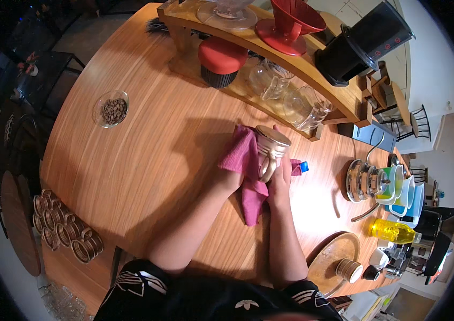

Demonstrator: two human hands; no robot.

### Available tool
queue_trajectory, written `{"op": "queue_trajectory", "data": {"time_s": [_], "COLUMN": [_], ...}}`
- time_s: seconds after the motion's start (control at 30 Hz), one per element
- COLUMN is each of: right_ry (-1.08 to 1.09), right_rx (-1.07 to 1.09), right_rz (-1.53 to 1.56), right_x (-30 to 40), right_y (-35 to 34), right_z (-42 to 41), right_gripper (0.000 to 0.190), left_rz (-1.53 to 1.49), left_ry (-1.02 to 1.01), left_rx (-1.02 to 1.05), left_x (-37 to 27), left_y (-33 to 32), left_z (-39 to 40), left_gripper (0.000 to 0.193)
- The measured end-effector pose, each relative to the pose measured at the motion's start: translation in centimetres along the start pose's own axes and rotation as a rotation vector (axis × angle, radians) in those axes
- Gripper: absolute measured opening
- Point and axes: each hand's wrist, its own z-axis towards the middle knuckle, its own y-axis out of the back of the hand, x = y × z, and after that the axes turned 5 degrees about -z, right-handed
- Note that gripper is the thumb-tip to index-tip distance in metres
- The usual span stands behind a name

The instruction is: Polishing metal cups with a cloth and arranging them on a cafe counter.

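Above the wooden table [150,132], my two hands hold a ribbed metallic-looking mug [273,146] with its flat base turned up and its handle towards me. A purple cloth [239,154] wraps the mug's left side and hangs down between my forearms. My left hand [233,180] is mostly covered by this cloth. My right hand [281,180] grips the mug at its right side, with a cloth corner bearing a blue tag [304,166] sticking out beyond it.
A wooden shelf [227,86] with drippers and glass servers stands ahead. Coffee beans [114,111] sit in a glass dish at left; similar mugs [66,228] cluster lower left. At right are a gooseneck kettle [361,180], a yellow bottle [393,231] and a round tray [323,265] with a cup [347,270].
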Motion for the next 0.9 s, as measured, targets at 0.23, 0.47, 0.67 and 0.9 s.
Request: {"op": "queue_trajectory", "data": {"time_s": [0.23, 0.47, 0.67, 0.9], "right_ry": [0.031, 0.104, 0.015, 0.098], "right_rx": [-0.019, 0.077, 0.055, 0.021], "right_rz": [-0.055, -0.146, -0.055, -0.183], "right_x": [0.3, 0.6, 0.8, -0.2], "right_y": [-0.8, 0.0, -0.3, -1.0], "right_z": [-0.2, -0.1, 0.0, 0.0], "right_gripper": [0.084, 0.078, 0.075, 0.077], "left_rz": [0.335, 0.062, 0.375, 0.429], "left_ry": [-0.269, 0.141, -0.307, 0.016], "left_rx": [0.056, 0.156, -0.100, 0.023], "left_x": [-0.5, 1.0, 0.2, -5.1], "left_y": [-0.1, 2.1, 1.2, -1.7], "left_z": [0.6, 1.3, 1.5, 0.4], "left_gripper": [0.052, 0.057, 0.042, 0.036]}}
